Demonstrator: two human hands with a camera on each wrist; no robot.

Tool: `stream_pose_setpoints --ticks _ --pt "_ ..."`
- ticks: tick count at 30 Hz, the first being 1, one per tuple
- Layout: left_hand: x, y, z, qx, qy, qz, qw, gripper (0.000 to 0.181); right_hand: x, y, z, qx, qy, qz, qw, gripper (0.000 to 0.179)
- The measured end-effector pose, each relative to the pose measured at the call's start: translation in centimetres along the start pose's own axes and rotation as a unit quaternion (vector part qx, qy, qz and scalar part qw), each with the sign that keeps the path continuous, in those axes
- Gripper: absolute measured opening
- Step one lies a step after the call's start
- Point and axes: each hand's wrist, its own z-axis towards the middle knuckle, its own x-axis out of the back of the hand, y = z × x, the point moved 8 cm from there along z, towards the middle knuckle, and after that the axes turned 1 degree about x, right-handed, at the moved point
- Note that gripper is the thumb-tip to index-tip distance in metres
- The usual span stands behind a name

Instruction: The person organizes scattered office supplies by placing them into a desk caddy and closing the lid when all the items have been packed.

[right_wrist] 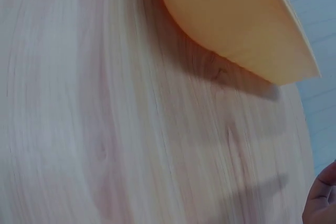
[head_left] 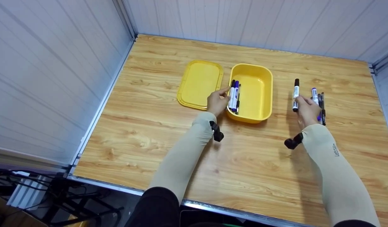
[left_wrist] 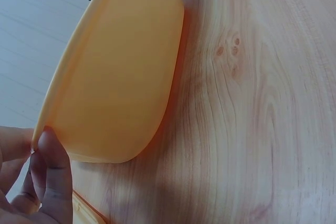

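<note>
A deep yellow plastic box point(head_left: 269, 94) stands lidless on the wooden table. My left hand point(head_left: 218, 102) pinches its left rim between thumb and fingers, as the left wrist view shows. Inside, along that left wall, lie a white marker with a black cap point(head_left: 231, 97), a white marker with a purple cap point(head_left: 236, 94) and a slim dark pen point(head_left: 238, 102). To the right of the box, my right hand point(head_left: 308, 110) holds a white marker with black ends point(head_left: 296, 88) between thumb and fingers. In the right wrist view only a bit of this hand point(right_wrist: 321, 198) shows.
The yellow lid point(head_left: 202, 82) lies flat left of the box. Beside and partly behind my right hand lie a purple-capped marker point(head_left: 314, 93) and dark pens point(head_left: 323, 108). Pale panel walls point(head_left: 244, 22) border the table at the back and sides.
</note>
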Motion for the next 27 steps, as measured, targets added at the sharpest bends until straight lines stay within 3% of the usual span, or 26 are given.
stream_pose_setpoints --ticks 6,13,21,27 --pt "0.0 0.0 0.0 -0.001 0.001 -0.001 1.0 0.04 -0.7 0.3 -0.2 -0.01 -0.004 0.056 0.9984 0.024" --pt "0.1 0.1 -0.1 -0.005 0.003 -0.004 1.0 0.04 -1.2 0.3 -0.5 0.009 -0.013 0.047 0.9988 0.02" --pt "0.0 -0.2 0.1 0.005 -0.002 -0.003 1.0 0.04 -2.5 0.5 -1.3 -0.001 -0.047 0.074 0.9961 0.027" --pt "-0.1 -0.2 0.1 0.006 -0.003 -0.011 0.9999 0.04 -3.6 0.6 -1.7 0.001 -0.066 0.088 0.994 0.023"
